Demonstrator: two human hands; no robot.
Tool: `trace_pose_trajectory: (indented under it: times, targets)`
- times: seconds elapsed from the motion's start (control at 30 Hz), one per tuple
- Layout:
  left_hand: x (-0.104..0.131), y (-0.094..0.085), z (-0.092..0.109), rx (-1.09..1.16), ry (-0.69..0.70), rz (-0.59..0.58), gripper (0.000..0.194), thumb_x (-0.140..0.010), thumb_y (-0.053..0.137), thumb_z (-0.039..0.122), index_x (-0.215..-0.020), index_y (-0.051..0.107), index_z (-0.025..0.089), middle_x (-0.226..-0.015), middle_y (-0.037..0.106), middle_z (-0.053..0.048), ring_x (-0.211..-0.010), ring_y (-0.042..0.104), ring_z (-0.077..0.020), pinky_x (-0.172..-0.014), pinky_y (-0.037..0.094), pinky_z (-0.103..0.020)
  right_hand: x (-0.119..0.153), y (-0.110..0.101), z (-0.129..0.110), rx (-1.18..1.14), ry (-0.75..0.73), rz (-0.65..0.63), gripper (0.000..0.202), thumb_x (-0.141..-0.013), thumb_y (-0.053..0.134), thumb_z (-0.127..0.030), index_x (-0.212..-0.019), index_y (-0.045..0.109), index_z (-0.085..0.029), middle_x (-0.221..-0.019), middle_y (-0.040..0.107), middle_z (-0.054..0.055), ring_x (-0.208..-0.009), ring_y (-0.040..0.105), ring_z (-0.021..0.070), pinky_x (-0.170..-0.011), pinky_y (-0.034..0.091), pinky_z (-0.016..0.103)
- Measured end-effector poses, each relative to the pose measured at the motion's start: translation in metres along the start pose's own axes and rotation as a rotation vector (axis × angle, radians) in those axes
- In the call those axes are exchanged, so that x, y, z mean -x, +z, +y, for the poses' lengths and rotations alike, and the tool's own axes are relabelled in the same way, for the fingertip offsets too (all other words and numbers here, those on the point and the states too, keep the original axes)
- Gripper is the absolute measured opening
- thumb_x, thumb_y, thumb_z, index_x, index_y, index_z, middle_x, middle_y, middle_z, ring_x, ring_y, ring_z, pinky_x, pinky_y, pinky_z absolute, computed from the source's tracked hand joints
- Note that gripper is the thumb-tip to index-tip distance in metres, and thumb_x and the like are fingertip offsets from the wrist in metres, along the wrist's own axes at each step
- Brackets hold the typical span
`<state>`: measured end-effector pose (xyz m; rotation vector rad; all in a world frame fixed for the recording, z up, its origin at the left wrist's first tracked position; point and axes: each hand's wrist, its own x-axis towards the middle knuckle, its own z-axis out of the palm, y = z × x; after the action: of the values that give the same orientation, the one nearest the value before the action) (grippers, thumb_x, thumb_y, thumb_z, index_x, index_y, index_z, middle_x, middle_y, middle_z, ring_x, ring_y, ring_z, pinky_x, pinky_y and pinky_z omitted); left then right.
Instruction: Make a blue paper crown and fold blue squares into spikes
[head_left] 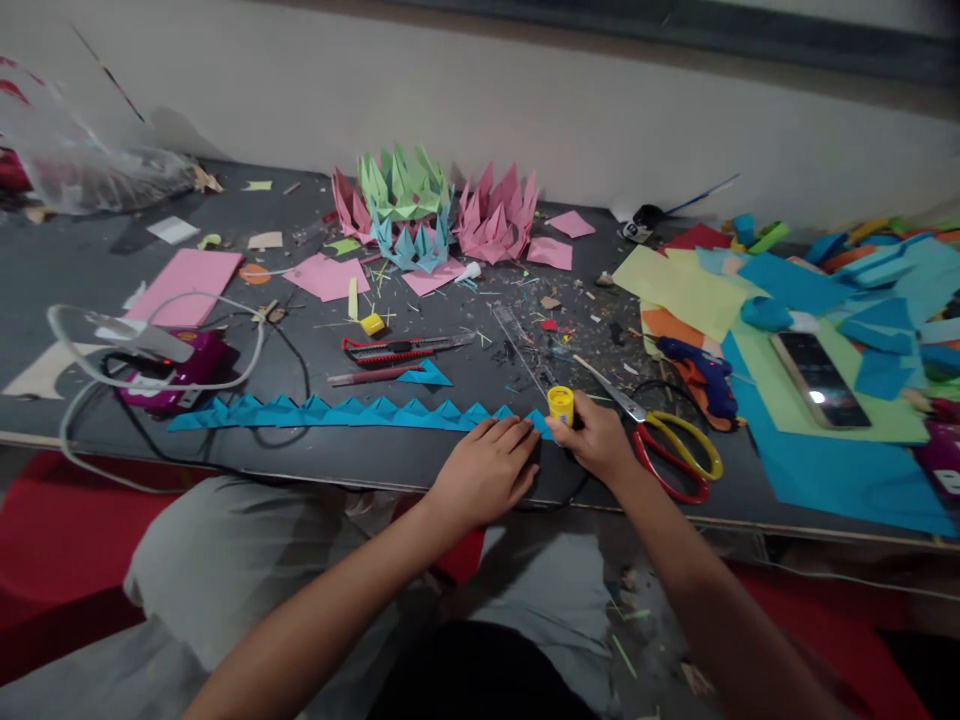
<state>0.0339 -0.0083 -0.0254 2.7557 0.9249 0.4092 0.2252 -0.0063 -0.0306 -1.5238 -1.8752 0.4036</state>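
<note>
The right hand [596, 435] pinched a yellow glue stick [560, 405] at the right end of the folded blue paper strip [360, 413], on the counter [315, 455]. The left hand [487, 465] pressed that end, fingers slightly spread; scissors [667, 440] lay toward three o'clock.

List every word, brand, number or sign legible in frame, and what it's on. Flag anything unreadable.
No text reads with certainty.
Purple block at the right edge: white marking, cut off by the frame, not readable.
Plastic bag: red marks, too blurred.
Clear ruler: any scale figures too faint.
Yellow tube in the right hand: any print too small.
Phone: screen glare, nothing legible.
</note>
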Motion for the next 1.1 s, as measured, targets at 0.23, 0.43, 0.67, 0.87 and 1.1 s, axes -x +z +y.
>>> trace_pose_trajectory:
  times: [0.23,0.43,0.67,0.87,1.1]
  targets:
    - [0.006,-0.002,0.002,-0.035,0.03,0.031,0.041,-0.088,0.045,0.04,-0.117,0.051,0.012,-0.118,0.057,-0.008,-0.109,0.05,-0.0216,-0.093,0.037,-0.035,-0.002,-0.001,0.013,-0.325,0.135,0.608,0.018,-0.08,0.042,-0.037,-0.07,0.043,-0.022,-0.056,0.047,-0.004,-0.045,0.043,0.0105,-0.045,0.036,0.023]
    - [0.026,0.004,0.001,-0.065,0.195,0.142,0.025,-0.088,0.048,0.035,-0.101,0.057,0.015,-0.102,0.064,-0.004,-0.091,0.057,-0.0176,-0.079,0.04,-0.031,-0.005,0.001,0.012,-0.436,0.135,0.68,0.016,-0.078,0.048,-0.035,-0.069,0.046,-0.021,-0.055,0.048,-0.005,-0.044,0.044,0.0097,-0.045,0.037,0.023]
    - [0.027,-0.009,0.006,-0.036,0.244,0.206,0.018,-0.091,0.04,0.016,-0.094,0.058,0.016,-0.085,0.067,-0.001,-0.072,0.057,-0.0134,-0.068,0.038,-0.028,-0.002,0.002,0.011,-0.486,0.104,0.65,0.016,-0.081,0.046,-0.036,-0.073,0.047,-0.022,-0.059,0.051,-0.004,-0.047,0.047,0.0098,-0.048,0.039,0.023]
    - [-0.021,-0.027,-0.006,0.006,-0.166,-0.084,0.013,-0.086,0.051,0.022,-0.087,0.064,0.019,-0.084,0.069,-0.002,-0.075,0.063,-0.0175,-0.07,0.04,-0.03,0.002,0.004,0.007,-0.407,0.035,0.405,0.018,-0.075,0.054,-0.04,-0.074,0.052,-0.022,-0.062,0.056,-0.002,-0.053,0.053,0.0132,-0.053,0.043,0.026]
    - [-0.039,-0.032,-0.016,0.155,-0.324,-0.215,0.019,-0.084,0.051,0.024,-0.096,0.065,0.019,-0.092,0.07,-0.005,-0.083,0.064,-0.0218,-0.072,0.043,-0.029,-0.002,0.0,-0.003,-0.149,-0.059,-0.015,0.027,-0.078,0.052,-0.046,-0.081,0.055,-0.02,-0.067,0.063,0.003,-0.061,0.06,0.0177,-0.059,0.046,0.028]
